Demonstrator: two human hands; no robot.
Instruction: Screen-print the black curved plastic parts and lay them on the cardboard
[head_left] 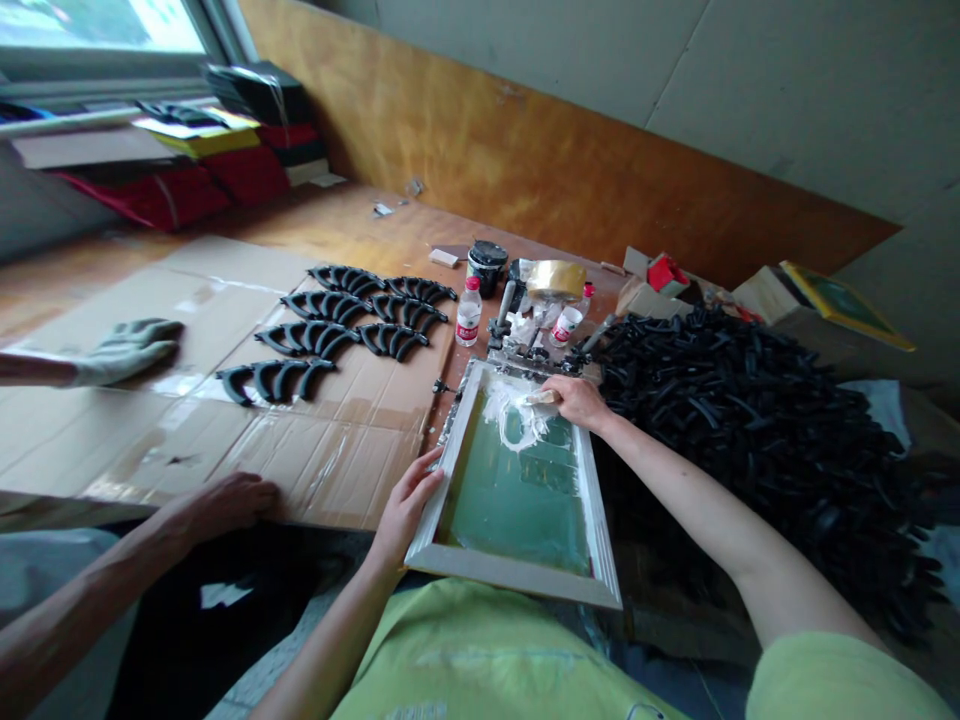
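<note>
A screen-printing frame (499, 575) with a pale wooden rim and green mesh lies in front of me. My left hand (409, 505) is closed on its left rim, the fingers over the edge. Near the frame's far end, my right hand (576, 400) grips a small squeegee (543, 397), which is partly hidden by the fingers. White ink (517, 425) is smeared on the mesh under and beside the squeegee. Metal hinge clamps (532, 360) sit at the frame's far end. What lies beneath the mesh is hard to make out.
Left, curved black pieces (300, 340) lie in rows on cardboard (345, 480). A co-worker's gloved hand (131, 350) and bare hand (229, 505) are there. Behind the frame stand a bottle (468, 318), an ink tub (487, 268) and tape (555, 278). A black heap (750, 420) fills the right.
</note>
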